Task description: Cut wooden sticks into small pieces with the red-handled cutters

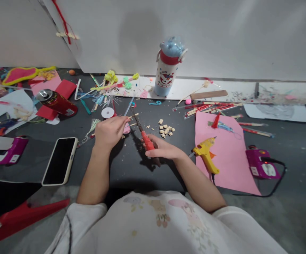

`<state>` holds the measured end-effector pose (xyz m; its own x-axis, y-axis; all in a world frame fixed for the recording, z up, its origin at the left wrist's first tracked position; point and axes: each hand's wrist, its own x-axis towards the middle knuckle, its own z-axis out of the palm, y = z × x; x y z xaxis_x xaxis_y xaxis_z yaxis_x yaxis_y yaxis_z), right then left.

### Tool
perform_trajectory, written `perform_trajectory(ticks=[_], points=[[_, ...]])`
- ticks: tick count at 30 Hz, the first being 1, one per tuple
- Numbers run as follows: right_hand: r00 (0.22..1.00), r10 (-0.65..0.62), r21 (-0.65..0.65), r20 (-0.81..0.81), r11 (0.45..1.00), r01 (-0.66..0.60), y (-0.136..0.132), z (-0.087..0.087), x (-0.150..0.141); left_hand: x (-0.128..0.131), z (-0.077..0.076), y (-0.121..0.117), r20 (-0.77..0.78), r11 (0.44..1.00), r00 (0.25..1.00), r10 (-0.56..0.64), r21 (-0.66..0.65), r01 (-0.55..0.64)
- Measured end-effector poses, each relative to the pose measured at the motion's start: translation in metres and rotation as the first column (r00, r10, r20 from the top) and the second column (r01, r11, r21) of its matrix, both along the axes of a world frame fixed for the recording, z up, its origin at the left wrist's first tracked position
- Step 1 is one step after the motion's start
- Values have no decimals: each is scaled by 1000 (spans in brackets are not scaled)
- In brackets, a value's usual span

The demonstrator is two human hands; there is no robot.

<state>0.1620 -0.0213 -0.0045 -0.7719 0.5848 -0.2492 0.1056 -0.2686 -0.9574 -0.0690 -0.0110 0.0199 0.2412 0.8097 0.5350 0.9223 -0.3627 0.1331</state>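
Scissors (147,140) at stick (134,115)
Left hand (111,130) pinching stick; right hand (162,147) gripping scissors; wood bits (165,131) near table's (131,174) middle

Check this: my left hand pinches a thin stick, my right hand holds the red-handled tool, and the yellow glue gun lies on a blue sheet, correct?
The head view shows a pink sheet, not a blue one, under the yellow glue gun. Your left hand does pinch a thin stick, and your right hand holds the red-handled tool.
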Motion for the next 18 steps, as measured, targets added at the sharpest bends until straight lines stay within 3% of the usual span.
perform_trajectory(ticks=[8,14,16,18], points=[[990,-92,177,106,982,73,-5,9,-6,1,-3,2,50,999,999,7,-35,-5],[967,-223,202,122,960,195,-7,-8,-14,9,0,6,24,998,999,43,38,-44],[962,-261,201,84,950,240,-7,-13,-17,14,2,5,87,995,994,67,71,-73],[957,-288,203,31,940,276,-6,-15,-19,20,3,3,195,998,979,54,24,-60]])
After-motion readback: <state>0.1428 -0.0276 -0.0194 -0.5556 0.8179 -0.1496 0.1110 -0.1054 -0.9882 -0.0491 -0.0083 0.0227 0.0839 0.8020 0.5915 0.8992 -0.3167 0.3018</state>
